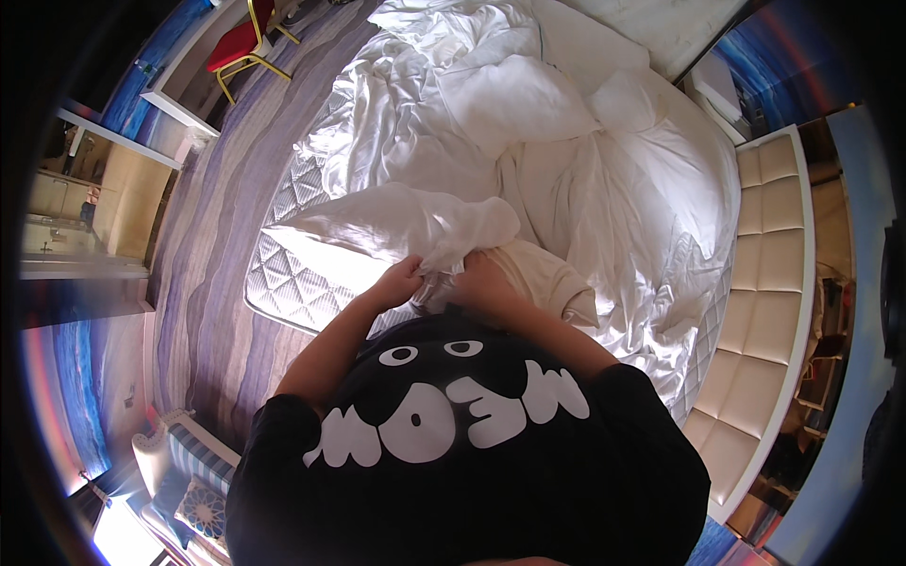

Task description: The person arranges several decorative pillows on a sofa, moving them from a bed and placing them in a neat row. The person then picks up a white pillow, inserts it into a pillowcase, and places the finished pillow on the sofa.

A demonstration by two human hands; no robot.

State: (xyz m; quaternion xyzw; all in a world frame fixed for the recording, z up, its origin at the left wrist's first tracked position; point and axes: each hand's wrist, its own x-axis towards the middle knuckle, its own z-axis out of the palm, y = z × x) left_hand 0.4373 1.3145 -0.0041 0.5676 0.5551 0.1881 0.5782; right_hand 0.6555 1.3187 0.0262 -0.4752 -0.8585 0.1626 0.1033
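Observation:
A crumpled white pillowcase (382, 219) lies across the near side of the bed, one pointed corner reaching left over the mattress (293, 283). My left hand (406, 275) pinches its near edge. Just to the right, my right hand (483, 280) is closed on the gathered cloth of the same pillowcase. Under and beside my right hand is a cream-coloured, pillow-like bundle (547, 278), partly covered by white cloth. How far the pillowcase goes round anything inside cannot be made out.
Rumpled white bedding (604, 217) and a white pillow (519, 99) cover the bed. A padded beige headboard (755, 255) stands at right. On the left are wood-look flooring (212, 245) and a red chair (241, 47); a cushioned sofa (193, 472) is at lower left.

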